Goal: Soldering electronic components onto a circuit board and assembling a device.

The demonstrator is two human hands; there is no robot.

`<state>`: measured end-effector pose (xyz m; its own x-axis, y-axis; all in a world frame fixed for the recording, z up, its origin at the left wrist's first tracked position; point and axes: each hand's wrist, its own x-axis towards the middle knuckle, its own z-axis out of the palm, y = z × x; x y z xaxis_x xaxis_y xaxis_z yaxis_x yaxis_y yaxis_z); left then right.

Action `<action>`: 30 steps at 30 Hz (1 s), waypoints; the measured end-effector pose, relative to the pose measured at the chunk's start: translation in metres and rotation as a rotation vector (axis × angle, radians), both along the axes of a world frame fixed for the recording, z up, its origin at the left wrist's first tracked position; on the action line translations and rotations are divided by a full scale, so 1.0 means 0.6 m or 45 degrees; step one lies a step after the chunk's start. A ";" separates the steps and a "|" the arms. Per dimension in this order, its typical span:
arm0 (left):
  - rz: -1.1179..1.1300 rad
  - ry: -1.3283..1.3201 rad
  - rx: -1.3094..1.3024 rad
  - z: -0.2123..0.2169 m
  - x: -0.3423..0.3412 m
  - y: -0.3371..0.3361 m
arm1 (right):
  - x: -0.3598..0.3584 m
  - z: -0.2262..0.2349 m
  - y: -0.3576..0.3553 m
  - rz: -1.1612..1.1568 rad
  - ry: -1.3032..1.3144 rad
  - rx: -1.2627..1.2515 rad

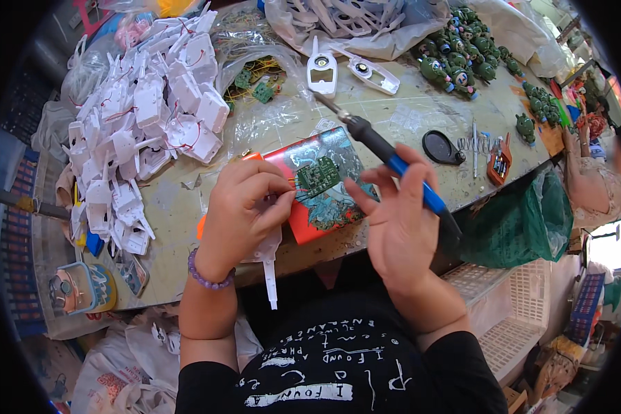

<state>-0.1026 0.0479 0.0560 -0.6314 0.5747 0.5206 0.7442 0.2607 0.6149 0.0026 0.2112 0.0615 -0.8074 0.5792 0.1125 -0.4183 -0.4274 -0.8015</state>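
My left hand [245,210] pinches thin wires at the edge of a small green circuit board [317,176] and also holds a white plastic part [269,265] that hangs down below the fingers. The board lies on a red patterned box [338,207]. My right hand [400,221] holds a soldering iron [379,148] with a black and blue handle. Its metal tip points up and left, away from the board.
A heap of white plastic housings [145,117] with red wires fills the left of the worn table [186,207]. Green toy figures [462,48] lie at the back right. A green bag [521,224] and white crates [517,310] stand at right.
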 end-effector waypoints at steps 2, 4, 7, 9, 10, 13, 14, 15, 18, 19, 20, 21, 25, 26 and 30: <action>-0.001 0.013 -0.046 0.002 0.001 0.000 | -0.021 0.007 -0.011 0.011 -0.037 -0.091; 0.016 0.046 -0.104 0.007 0.003 0.001 | -0.036 0.007 -0.016 0.036 -0.064 -0.063; 0.008 0.079 -0.048 0.006 0.005 0.005 | -0.053 0.007 -0.015 0.054 -0.095 -0.054; -0.003 0.064 -0.062 0.009 0.007 0.004 | -0.057 0.009 -0.017 0.066 -0.102 -0.061; -0.017 0.051 -0.076 0.011 0.008 0.003 | -0.058 0.008 -0.018 0.092 -0.103 -0.024; 0.025 0.004 0.000 0.011 0.012 0.006 | -0.061 0.005 -0.020 0.133 -0.106 0.022; 0.025 0.001 0.001 0.009 0.010 0.008 | -0.062 0.004 -0.021 0.147 -0.106 0.031; -0.021 0.062 0.029 0.008 0.006 0.011 | -0.062 0.004 -0.022 0.147 -0.108 0.031; -0.065 0.036 0.041 0.002 0.007 0.010 | -0.061 0.006 -0.022 0.159 -0.137 0.091; -0.063 -0.048 0.025 0.003 0.010 0.011 | -0.059 0.006 -0.021 0.163 -0.129 0.099; -0.066 -0.044 0.017 0.005 0.012 0.012 | -0.058 0.006 -0.021 0.167 -0.122 0.106; -0.066 -0.096 0.016 0.004 0.011 0.010 | -0.058 0.006 -0.022 0.160 -0.124 0.106; -0.066 -0.228 0.032 0.003 0.010 0.008 | -0.059 0.005 -0.027 0.156 -0.105 0.082; -0.067 -0.226 0.029 0.003 0.011 0.009 | -0.057 0.004 -0.027 0.160 -0.101 0.095; -0.030 -0.375 0.102 0.001 0.017 0.014 | -0.055 0.001 -0.027 0.163 -0.084 0.112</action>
<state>-0.0927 0.0563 0.0564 -0.7487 0.5557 0.3614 0.5362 0.1872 0.8231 -0.0307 0.1948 0.0619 -0.8812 0.4614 0.1026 -0.3102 -0.4007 -0.8621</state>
